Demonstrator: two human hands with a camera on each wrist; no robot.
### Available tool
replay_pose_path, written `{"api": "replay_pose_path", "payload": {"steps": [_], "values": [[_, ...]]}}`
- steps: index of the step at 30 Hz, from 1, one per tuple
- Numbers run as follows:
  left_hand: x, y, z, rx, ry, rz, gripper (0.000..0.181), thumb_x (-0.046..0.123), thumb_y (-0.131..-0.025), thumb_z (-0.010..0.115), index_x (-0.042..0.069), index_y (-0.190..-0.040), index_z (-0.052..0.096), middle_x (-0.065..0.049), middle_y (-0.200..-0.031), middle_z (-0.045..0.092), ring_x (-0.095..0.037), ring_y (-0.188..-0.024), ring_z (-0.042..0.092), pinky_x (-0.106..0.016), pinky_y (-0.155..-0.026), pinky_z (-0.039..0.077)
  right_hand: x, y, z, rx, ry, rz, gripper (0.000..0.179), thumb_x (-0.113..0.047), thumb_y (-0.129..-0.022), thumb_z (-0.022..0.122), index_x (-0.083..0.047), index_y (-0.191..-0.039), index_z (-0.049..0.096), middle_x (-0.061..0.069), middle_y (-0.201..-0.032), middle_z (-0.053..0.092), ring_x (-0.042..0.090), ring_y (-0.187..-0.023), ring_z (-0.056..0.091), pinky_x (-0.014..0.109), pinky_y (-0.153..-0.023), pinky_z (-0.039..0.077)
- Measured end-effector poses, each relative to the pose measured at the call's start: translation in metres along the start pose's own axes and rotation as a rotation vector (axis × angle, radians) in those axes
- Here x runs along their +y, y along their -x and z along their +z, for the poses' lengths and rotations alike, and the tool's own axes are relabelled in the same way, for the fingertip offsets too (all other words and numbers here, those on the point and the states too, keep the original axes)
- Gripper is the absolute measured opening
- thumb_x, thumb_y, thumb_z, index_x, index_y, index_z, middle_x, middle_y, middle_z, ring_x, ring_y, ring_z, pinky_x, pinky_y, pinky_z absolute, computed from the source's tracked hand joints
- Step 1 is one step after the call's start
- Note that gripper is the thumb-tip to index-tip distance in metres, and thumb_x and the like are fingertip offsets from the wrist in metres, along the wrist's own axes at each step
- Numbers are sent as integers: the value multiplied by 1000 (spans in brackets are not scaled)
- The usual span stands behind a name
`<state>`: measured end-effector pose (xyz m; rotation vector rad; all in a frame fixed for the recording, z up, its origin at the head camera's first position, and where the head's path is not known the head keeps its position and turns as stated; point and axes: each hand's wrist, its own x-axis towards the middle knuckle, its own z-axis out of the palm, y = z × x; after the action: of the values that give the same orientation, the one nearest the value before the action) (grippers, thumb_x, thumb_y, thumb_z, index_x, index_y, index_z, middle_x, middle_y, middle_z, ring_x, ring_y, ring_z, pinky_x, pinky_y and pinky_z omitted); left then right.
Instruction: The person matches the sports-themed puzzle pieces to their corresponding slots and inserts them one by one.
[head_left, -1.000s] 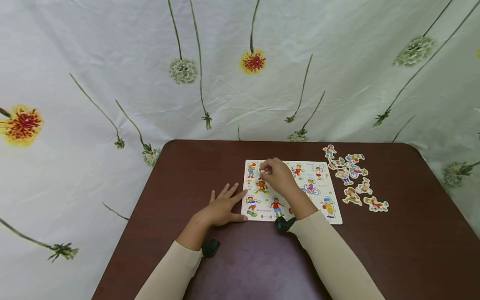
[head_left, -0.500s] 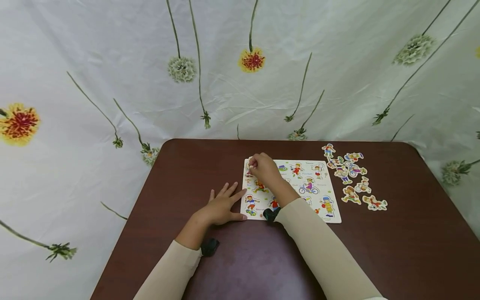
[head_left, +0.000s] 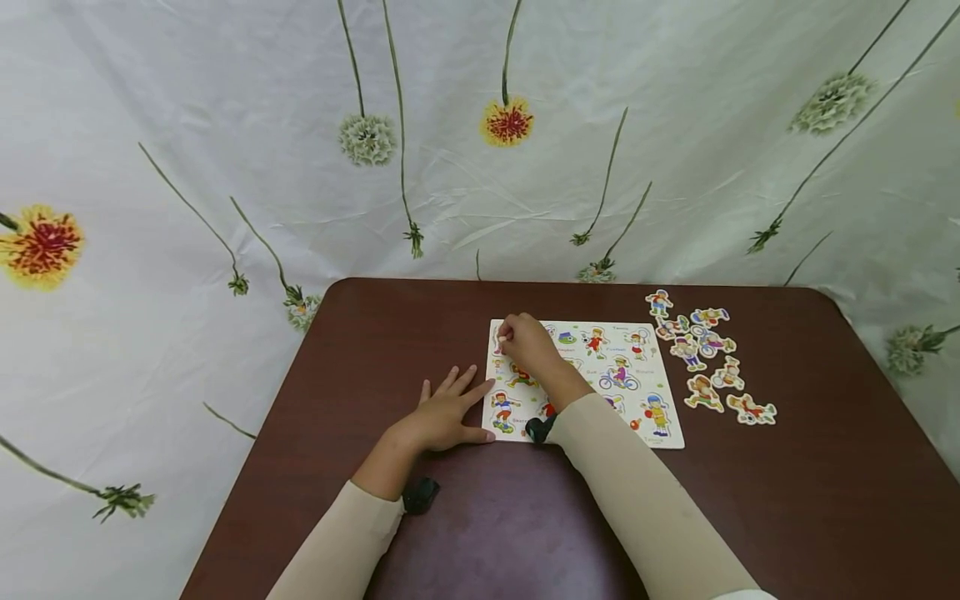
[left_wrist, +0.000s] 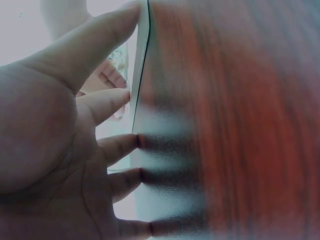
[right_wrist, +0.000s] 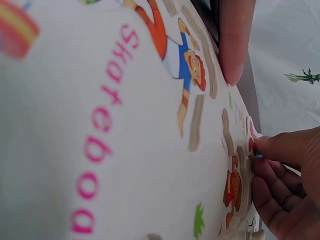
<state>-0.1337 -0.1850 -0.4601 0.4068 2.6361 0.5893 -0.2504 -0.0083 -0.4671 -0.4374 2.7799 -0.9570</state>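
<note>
A white puzzle board (head_left: 663,382) printed with sports figures lies flat on the table. My right hand (head_left: 527,343) is over its far left corner. In the right wrist view, thumb and fingers pinch a small puzzle piece (right_wrist: 251,131) at the board's surface; most of its picture is covered, and I cannot tell whether it sits in a recess. My left hand (head_left: 442,419) is spread beside the board's left edge, thumb and forefinger touching that edge. The left wrist view shows the left hand's other fingertips (left_wrist: 131,146) down on the tabletop.
Several loose figure pieces lie right of the board, among them a running figure (head_left: 705,392), a footballer (head_left: 752,410) and a cyclist (head_left: 712,341). The brown table (head_left: 825,500) ends at a flower-printed cloth (head_left: 450,192) behind it.
My right hand has moved left over the board to its far left corner, still pinching the piece, and has barely shifted over the last half second. My left hand stays put.
</note>
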Motion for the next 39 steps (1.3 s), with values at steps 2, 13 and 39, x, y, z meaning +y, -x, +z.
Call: {"api": "replay_pose_path", "payload": {"steps": [2,13,39], "values": [[0,0,0,-2,-2,0,85,52,-90,72,31,-160,30,-8,-172,11,-36,-160,0,-73,-119,-2,1,-2,2,0,14,0,6,-12,-99,65,-9,-103,67,7,-101,59,20,-84,57,32,-77,49],[1,1,-1,-3,-19,-1,88,54,-87,73,31,-161,30,-10,-172,10,-38,-159,0,-74,-118,-1,0,-4,8,-13,76,-14,12,-12,-101,60,-11,-109,69,6,-108,62,20,-89,60,33,-82,51],[2,0,-1,3,24,-16,97,50,-86,77,21,-163,25,-8,-172,12,-36,-159,1,-72,-120,-2,4,27,-13,39,-265,-4,32,-18,-102,59,-7,-132,64,10,-119,65,27,-113,64,42,-94,54]]}}
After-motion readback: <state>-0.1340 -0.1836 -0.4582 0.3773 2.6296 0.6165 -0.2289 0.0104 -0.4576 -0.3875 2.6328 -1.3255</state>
